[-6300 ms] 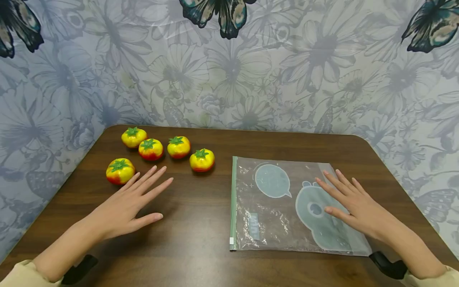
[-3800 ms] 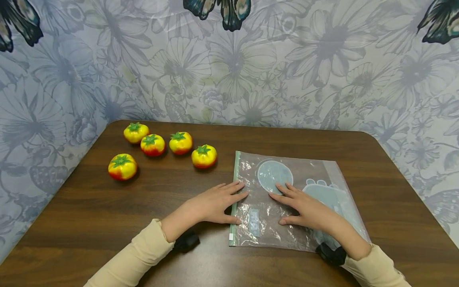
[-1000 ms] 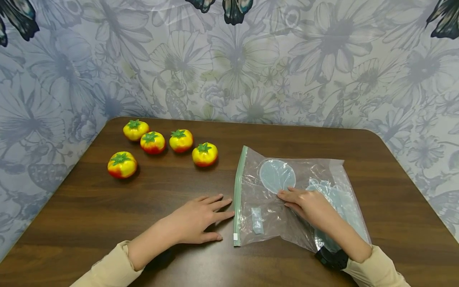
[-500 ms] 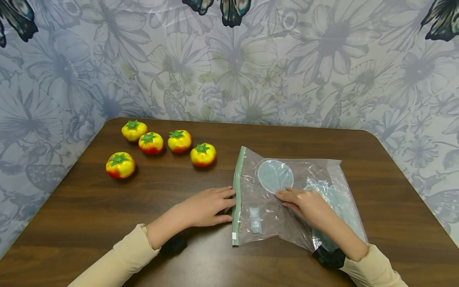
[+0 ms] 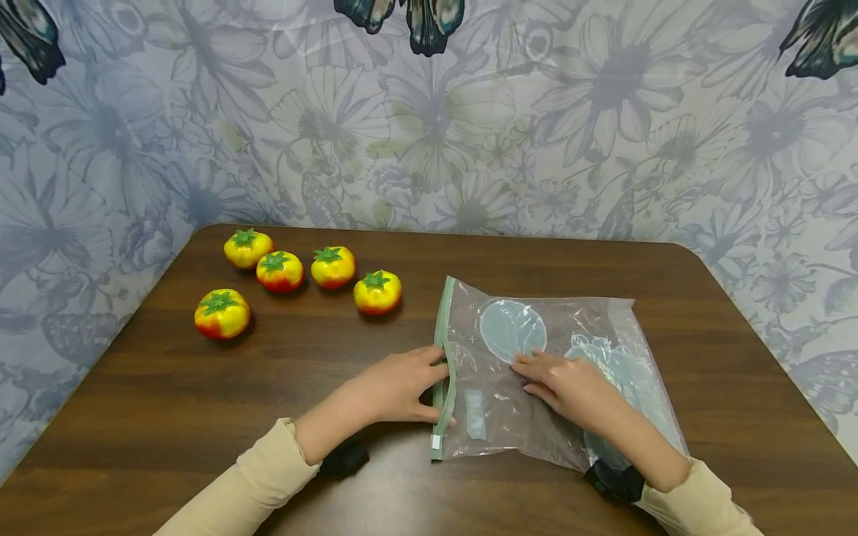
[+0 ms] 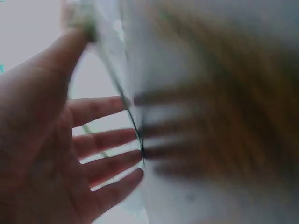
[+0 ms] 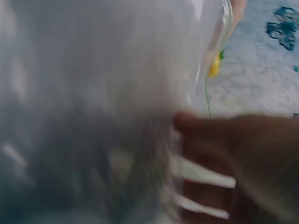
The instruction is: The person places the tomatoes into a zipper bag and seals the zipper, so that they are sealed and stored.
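A clear plastic zipper bag (image 5: 509,417) with pale blue printed shapes lies at the right of the table. Its green zip edge (image 5: 443,335) faces left, and the two strips bow apart at the middle. My left hand (image 5: 385,391) is at that opening, its fingertips between the strips and its thumb at the near part of the edge. The left wrist view shows these fingers (image 6: 107,109) extended and spread. My right hand (image 5: 570,383) pinches the bag's upper film near the middle, wrinkling it. Bag film fills much of the right wrist view, beside my right fingers (image 7: 201,123).
Several yellow-and-red fruits with green leafy tops, one being the nearest fruit (image 5: 223,314), stand at the back left of the brown wooden table (image 5: 167,417). A flower-patterned wall covering (image 5: 429,149) rises behind the far edge.
My left hand has come from the left side to the bag's zip edge, which now bows apart around its fingers. My right hand has gone from lying flat on the bag to pinching its film.
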`<state>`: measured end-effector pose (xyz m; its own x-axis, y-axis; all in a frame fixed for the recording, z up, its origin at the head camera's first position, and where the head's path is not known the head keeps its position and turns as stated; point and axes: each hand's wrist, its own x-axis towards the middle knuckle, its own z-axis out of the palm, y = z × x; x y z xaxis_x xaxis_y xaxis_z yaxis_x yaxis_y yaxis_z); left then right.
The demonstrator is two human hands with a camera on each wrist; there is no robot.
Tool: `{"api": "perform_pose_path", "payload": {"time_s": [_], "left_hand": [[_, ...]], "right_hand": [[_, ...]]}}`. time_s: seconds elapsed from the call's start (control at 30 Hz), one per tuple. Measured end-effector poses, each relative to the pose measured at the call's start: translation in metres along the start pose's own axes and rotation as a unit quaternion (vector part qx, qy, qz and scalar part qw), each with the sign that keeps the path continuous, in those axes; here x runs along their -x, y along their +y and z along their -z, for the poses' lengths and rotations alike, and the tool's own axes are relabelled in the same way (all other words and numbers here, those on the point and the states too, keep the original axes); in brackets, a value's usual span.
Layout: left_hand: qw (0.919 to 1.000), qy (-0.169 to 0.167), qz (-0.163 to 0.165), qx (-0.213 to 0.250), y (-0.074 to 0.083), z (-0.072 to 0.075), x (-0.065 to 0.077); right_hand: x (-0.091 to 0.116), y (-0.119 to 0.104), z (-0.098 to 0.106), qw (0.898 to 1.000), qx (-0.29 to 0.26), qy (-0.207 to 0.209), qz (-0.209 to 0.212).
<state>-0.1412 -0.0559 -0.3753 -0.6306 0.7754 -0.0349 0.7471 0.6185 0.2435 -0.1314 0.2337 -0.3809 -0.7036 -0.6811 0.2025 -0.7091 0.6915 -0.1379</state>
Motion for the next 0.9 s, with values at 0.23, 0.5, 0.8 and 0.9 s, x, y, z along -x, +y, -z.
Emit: {"api": "perform_pose_path", "payload": {"time_s": [0.23, 0.5, 0.8, 0.9], "left_hand": [[0.9993, -0.013, -0.005, -0.034, 0.005, 0.0, 0.001], [0.9988, -0.028, 0.01, -0.038, 0.005, 0.0, 0.005], [0.9983, -0.021, 0.0, -0.055, 0.006, -0.003, 0.003], [0.9978, -0.02, -0.003, -0.063, 0.006, -0.003, 0.004]], "right_hand": [[-0.011, -0.018, 0.034, 0.999, -0.017, -0.035, -0.003], [-0.079, -0.042, 0.04, 0.996, -0.07, -0.059, 0.019], [-0.125, -0.043, 0.011, 0.995, -0.056, -0.078, 0.022], [-0.128, -0.045, 0.004, 0.996, -0.039, -0.078, 0.008]]}}
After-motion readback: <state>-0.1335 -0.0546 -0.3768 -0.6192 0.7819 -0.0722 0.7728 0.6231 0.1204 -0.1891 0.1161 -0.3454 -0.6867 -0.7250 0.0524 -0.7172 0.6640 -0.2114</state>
